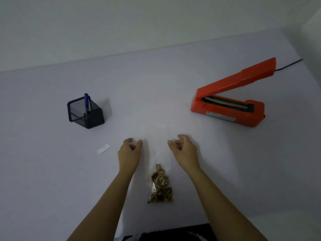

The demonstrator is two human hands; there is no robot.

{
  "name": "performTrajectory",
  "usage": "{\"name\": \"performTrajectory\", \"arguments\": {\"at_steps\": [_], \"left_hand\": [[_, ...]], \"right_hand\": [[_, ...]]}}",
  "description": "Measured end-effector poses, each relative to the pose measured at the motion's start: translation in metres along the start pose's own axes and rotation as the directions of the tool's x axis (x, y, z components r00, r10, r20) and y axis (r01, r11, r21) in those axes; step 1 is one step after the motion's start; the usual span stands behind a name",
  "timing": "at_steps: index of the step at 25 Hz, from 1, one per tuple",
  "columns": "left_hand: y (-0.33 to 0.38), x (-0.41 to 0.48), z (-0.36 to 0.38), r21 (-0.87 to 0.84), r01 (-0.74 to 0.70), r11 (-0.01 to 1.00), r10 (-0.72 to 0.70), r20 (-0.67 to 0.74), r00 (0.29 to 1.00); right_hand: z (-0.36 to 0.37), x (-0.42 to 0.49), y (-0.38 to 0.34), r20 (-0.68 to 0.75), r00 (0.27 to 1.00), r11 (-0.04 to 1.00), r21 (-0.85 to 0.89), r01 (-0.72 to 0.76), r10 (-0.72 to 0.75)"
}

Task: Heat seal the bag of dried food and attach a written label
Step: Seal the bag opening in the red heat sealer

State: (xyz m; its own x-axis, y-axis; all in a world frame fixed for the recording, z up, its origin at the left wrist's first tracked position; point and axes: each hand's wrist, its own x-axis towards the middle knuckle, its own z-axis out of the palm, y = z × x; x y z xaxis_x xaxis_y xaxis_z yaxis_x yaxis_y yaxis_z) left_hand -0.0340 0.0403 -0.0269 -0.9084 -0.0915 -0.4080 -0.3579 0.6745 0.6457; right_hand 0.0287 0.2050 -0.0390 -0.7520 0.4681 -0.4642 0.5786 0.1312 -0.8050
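While bag [157, 146] holds dried food [161, 186], holder [85, 113] holds pen [86, 101]

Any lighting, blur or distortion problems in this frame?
Head view: dim, bluish light and slightly soft detail throughout; the clear bag has an empty upper part that nearly vanishes against the pale table; wide-angle distortion tilts and bows the table's far edge.

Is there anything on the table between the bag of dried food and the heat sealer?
Nothing visible does. Only the right hand is beside the bag of dried food on the heat sealer side; the pen holder and label lie left.
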Motion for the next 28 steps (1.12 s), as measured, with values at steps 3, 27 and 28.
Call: {"name": "performTrajectory", "arguments": {"at_steps": [3, 27, 28], "left_hand": [[-0.002, -0.005, 0.002, -0.016, 0.046, 0.999, -0.044, 0.077, 0.996], [0.111, -0.050, 0.132, -0.413, -0.012, 0.910, 0.236, 0.495, 0.836], [0.114, -0.048, 0.136, -0.416, -0.031, 0.909, 0.249, 0.483, 0.840]], "right_hand": [[0.016, 0.002, -0.006, 0.034, 0.999, 0.999, -0.027, -0.024, 0.025], [-0.142, 0.017, 0.033, -0.239, 0.966, 0.878, 0.477, 0.025, 0.102], [-0.146, 0.021, 0.032, -0.239, 0.965, 0.879, 0.477, 0.019, 0.108]]}}
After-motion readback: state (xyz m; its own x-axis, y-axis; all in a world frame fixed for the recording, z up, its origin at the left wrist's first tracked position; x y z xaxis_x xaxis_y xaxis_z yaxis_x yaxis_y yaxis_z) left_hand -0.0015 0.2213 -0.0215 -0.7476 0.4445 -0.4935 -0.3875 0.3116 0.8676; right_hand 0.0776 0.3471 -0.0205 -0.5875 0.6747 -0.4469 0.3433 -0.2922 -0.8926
